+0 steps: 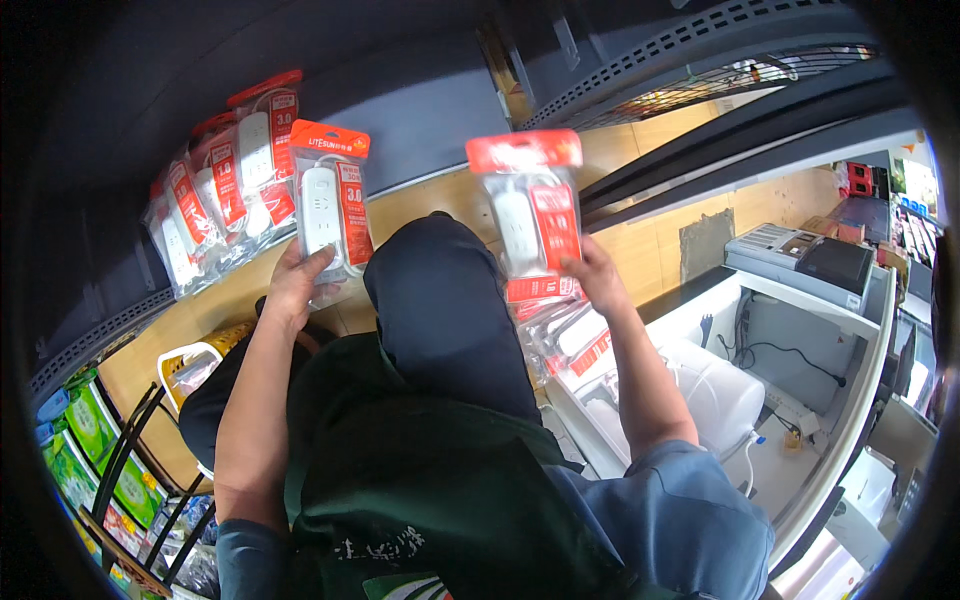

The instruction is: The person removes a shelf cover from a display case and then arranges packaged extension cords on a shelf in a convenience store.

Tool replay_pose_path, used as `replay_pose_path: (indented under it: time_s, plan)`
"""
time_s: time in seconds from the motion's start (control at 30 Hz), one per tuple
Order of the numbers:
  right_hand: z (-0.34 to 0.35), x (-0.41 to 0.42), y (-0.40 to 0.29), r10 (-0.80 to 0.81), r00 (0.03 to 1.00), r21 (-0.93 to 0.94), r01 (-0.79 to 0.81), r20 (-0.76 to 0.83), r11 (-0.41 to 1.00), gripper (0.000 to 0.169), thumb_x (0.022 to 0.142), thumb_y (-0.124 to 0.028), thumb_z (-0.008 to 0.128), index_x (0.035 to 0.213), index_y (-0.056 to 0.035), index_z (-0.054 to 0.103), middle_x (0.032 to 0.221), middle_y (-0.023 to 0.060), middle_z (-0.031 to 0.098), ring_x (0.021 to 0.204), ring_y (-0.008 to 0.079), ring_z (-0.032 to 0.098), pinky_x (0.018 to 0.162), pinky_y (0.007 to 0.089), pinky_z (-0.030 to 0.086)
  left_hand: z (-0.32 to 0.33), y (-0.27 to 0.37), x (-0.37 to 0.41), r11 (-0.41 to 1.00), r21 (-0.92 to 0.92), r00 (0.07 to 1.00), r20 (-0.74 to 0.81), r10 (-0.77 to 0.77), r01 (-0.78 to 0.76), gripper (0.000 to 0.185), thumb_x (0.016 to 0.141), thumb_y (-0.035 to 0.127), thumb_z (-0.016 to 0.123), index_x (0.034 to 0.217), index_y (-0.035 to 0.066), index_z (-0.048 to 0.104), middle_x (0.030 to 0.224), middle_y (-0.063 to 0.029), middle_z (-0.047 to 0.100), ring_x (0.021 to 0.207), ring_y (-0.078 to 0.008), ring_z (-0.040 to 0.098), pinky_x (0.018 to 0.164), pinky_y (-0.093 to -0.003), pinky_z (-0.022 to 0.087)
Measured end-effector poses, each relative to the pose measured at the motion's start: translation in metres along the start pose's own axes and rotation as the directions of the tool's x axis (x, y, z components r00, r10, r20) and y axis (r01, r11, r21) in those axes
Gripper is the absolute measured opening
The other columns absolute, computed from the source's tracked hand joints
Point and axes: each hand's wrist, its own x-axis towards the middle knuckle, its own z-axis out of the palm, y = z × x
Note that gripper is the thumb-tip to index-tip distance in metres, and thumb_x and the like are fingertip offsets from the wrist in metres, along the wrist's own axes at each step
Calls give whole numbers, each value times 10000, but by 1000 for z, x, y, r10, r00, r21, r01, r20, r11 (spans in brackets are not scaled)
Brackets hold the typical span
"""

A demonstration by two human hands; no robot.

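My left hand (301, 281) grips the lower end of a bagged white power strip (321, 202), with the thumb across its front. The bag has a red Litesun header and stands upright. On the other side of my knee, my right hand (596, 274) pinches the lower edge of a second bagged power strip (517, 225), its print blurred. Several more packed power strips (214, 180) lie grouped on the dark shelf (427, 112) to the left. Below my right hand, a pile of similar packs (570, 334) is partly hidden by my forearm.
An open white cabinet (795, 442) at the right holds a translucent plastic container (709, 394) and dark cables. A grey machine (802, 262) sits on its far edge. A perforated metal shelf rail (675, 56) crosses above. At lower left are a yellow-white basket (187, 364) and green packages (127, 480).
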Motion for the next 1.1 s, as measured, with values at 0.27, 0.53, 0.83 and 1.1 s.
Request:
replay_pose_path:
  time_s: [0.27, 0.53, 0.83, 1.1]
  plan:
    - [41, -133, 148, 518, 831, 562, -531, 202, 634, 367, 1052, -168, 609, 1410, -99, 563, 1216, 76, 697, 1054, 237, 702, 928, 386, 575, 4, -2, -13, 1000, 10, 999, 41, -17, 16, 455, 996, 212, 710, 1423, 130, 578, 1213, -47, 711, 967, -191, 705, 745, -319, 568]
    - [66, -154, 178, 646, 761, 715, -480, 52, 508, 337, 1074, -155, 547, 1407, -100, 526, 1255, 93, 660, 1078, 266, 682, 916, 411, 566, -5, -6, -23, 1000, 16, 999, 39, 19, -20, 455, 985, 192, 694, 1418, 121, 576, 1213, -53, 714, 950, -196, 704, 730, -332, 559]
    - [56, -82, 203, 406, 892, 858, -40, -200, 511, 273, 1088, -180, 552, 1346, -103, 511, 1271, 97, 622, 1104, 300, 668, 919, 482, 612, -6, -23, -31, 996, 76, 998, 56, -41, 36, 471, 974, 184, 708, 1405, 61, 564, 1255, -86, 708, 1051, -212, 699, 750, -341, 578]
    - [48, -17, 225, 671, 739, 631, -496, -53, 597, 292, 1086, -280, 491, 1107, -2, 577, 965, 148, 668, 878, 297, 686, 743, 431, 577, -13, -21, -32, 996, 81, 998, 41, -43, 40, 511, 973, 202, 718, 1429, 51, 541, 1306, -108, 682, 1124, -235, 673, 836, -363, 589]
